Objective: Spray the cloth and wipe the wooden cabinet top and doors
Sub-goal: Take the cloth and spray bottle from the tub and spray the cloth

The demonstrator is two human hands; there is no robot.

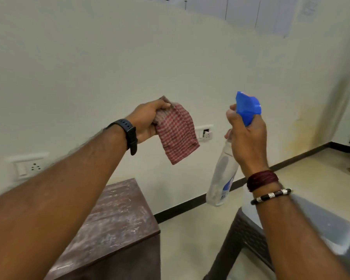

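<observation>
My left hand (148, 120) grips a folded red-and-white checked cloth (177, 134), held up in front of the wall with its free end hanging down. My right hand (247, 136) holds a clear spray bottle (220, 178) by the neck, fingers curled round the trigger. Its blue spray head (248, 107) points left at the cloth, a short gap away. The dark wooden cabinet (117, 223) stands below my left forearm; its top is dusty and streaked white. Its doors are out of sight.
A cream wall with two socket plates (205, 133) (29, 166) and a black skirting (192, 207) runs behind. A dark table with a glossy top (315, 225) sits at the lower right. Pale floor lies between the cabinet and table.
</observation>
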